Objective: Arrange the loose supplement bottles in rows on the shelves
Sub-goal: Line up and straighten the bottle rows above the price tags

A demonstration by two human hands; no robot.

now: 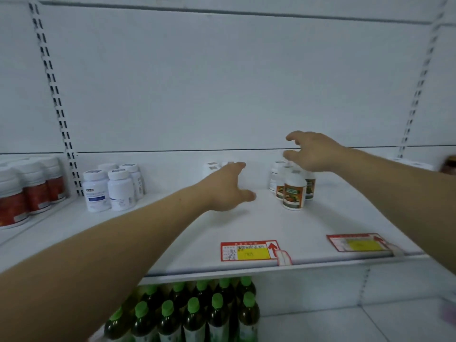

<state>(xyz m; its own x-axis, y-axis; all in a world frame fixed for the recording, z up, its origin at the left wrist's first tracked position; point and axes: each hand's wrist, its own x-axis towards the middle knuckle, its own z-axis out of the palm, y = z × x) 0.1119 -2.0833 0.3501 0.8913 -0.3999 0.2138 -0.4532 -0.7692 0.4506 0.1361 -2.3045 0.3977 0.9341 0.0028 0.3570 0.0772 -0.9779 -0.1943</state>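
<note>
Orange-label bottles (pixel 294 191) stand upright in a tight cluster on the right part of a wide white shelf (pixel 246 225). The shelf fills the middle of the view in front of a pale back panel (pixel 222 82). Below its near edge, green-cap bottles (pixel 192 314) stand in rows on a lower level. Both bare forearms reach in from the near side. The left hand (pixel 227 191) is over the middle of the shelf, thumb spread to the right and fingers stretched toward the far side, holding nothing. Its fingertips lie just in front of a few white bottles (pixel 212 167) at the back; whether they touch cannot be told. The right hand (pixel 313 151) hovers above the far side of the orange-label bottles with fingers (pixel 292 137) loosely curved like a claw, gripping nothing. Its fingertips point left over the caps of the farther ones, well clear of the nearest bottle. At far left, red-label bottles (pixel 29 188) sit grouped in the neighbouring bay. Just right of the slotted upright (pixel 61 119), four blue-label bottles (pixel 108 188) stand together. Two red-and-yellow price tags (pixel 249 251) lie along the shelf's near edge.
</note>
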